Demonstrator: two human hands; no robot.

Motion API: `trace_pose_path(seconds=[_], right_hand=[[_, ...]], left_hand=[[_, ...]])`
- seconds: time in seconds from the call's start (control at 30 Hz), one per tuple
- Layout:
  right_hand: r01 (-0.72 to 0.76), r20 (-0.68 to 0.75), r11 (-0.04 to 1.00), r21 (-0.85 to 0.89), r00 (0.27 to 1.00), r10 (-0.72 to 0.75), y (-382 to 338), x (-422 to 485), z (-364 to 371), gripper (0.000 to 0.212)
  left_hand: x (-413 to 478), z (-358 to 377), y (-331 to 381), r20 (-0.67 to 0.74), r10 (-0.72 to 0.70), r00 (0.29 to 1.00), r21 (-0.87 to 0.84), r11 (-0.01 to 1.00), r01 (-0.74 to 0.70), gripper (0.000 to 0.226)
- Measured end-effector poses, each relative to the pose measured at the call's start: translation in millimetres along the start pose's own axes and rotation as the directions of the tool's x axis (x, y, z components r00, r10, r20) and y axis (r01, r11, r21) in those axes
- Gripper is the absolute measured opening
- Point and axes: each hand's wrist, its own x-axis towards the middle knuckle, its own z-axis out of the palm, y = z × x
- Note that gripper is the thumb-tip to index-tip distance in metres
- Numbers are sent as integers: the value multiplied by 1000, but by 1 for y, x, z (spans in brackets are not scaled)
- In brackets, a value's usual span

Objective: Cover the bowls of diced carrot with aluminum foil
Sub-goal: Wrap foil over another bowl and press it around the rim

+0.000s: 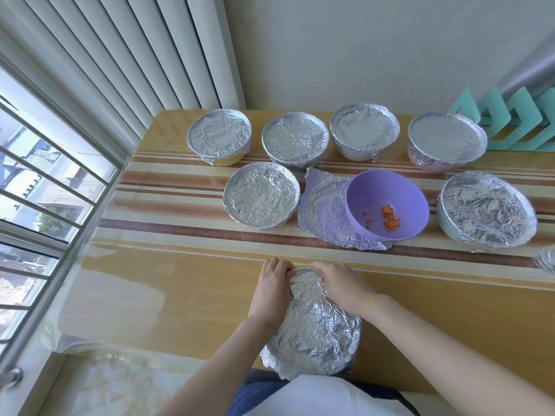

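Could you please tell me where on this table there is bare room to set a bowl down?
The widest bare patch is near-left on the table, between the window and the nearest bowl. A second lies near-right, below the stripes, beside the right forearm. The two far rows are crowded: covered bowls, loose foil sheet and purple bowl sit close.

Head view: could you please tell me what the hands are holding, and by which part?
The left hand and right hand grip the foil-wrapped bowl at its far rim, fingers curled over the edge.
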Motion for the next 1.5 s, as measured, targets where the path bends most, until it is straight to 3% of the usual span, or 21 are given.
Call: trace_pose_path(seconds=[0.13, 0.3, 0.53, 0.77, 1.07, 1.23, 1.37, 1.5], right_hand=[[-21, 7, 999, 44, 1000, 21, 2, 1, 1, 26], [-2, 50, 997, 77, 999, -2, -1, -1, -4, 35], [15, -79, 995, 103, 997, -7, 0, -7, 2, 34], [12, 5, 997, 80, 1000, -13, -4, 3, -3, 31], [62, -21, 995, 72, 998, -61, -6, 9, -3, 23], [15, -94, 989, 146, 996, -2, 0, 7, -8, 30], [37, -142, 992, 117, 990, -20, 1, 10, -10, 28], [71, -134, 997, 38, 989, -65, 5, 12, -7, 27]], left_hand=[[0, -1, 1, 24, -16, 1000, -12, 1000, 16, 11], [5, -6, 0, 119, -6, 993, -17, 1000, 8, 17], [3, -3, 1, 77, -42, 996, -21, 999, 44, 17], [2, -5, 1, 44, -26, 999, -47, 999, 28, 16], [1, -6, 3, 30, -31, 999, -38, 999, 32, 15], [3, -10, 5, -15, -153, 988, -76, 986, 151, 16], [-2, -6, 9, 38, -206, 978, -59, 976, 208, 15], [1, -4, 9, 33, -125, 992, -2, 992, 125, 14]])
